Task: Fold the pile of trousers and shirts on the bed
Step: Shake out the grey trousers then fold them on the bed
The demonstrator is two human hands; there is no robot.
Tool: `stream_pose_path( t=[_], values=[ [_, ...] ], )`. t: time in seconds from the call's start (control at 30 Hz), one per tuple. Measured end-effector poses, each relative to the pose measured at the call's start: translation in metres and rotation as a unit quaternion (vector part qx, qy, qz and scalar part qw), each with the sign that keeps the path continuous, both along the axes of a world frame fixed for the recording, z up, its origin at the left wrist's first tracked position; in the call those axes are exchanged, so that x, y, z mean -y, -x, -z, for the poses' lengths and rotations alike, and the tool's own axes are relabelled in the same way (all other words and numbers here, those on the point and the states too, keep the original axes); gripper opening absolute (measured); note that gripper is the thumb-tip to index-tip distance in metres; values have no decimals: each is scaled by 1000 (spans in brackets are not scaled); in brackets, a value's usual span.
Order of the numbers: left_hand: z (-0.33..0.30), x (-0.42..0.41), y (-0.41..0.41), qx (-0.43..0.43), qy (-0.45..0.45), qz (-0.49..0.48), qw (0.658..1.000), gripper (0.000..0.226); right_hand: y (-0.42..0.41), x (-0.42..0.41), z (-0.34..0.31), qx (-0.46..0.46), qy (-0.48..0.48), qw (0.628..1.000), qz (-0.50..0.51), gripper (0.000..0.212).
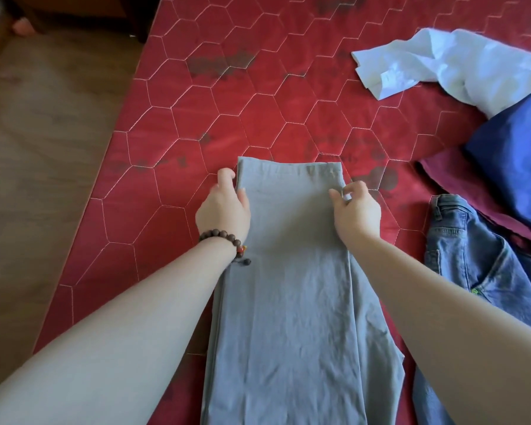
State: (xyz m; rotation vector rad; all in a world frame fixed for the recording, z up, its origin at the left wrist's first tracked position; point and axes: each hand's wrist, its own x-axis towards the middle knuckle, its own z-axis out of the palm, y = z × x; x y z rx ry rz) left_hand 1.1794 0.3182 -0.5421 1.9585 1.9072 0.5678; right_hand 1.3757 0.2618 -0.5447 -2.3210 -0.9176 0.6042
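No text or label is legible anywhere.

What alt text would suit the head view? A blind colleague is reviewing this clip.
Two bare hands, left hand and right hand, grip the side edges of grey trousers laid lengthwise on a red quilted bed. To the right lie blue jeans, a navy garment over maroon cloth, and a white shirt.
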Motion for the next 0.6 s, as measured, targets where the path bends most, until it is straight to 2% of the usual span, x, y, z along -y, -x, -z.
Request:
stream_pose_path(
  t=[0.07, 0.1, 0.13, 0.2, 0.27, 0.33, 0.5, 0.6],
  values=[
    [-4, 14, -3, -28, -106, 70, 992, 41, 15, 13, -2, 163, -40, 985, -41, 32],
    [-2, 25, -8, -33, -134, 132, 982, 46, 27, 19, 0, 242, -78, 963, -93, 34],
    [2, 35, -14, -52, -117, 196, 972, 51, 41, 23, 5, 275, -107, 943, -157, 36],
    [17, 49, -21, -130, -31, 264, 955, 56, 64, 29, 19, 245, -78, 920, -296, 45],
    [34, 50, -20, -198, 2, 254, 947, 55, 68, 28, 31, 212, -17, 913, -349, 50],
    [41, 46, -17, -219, 4, 241, 946, 57, 56, 22, 39, 236, 2, 905, -354, 52],
    [41, 46, -21, -196, 14, 198, 960, 64, 12, -13, 36, 306, 95, 873, -367, 65],
    [41, 44, -22, -216, 31, 183, 959, 69, -5, -34, 35, 299, 153, 885, -323, 68]
  ],
)
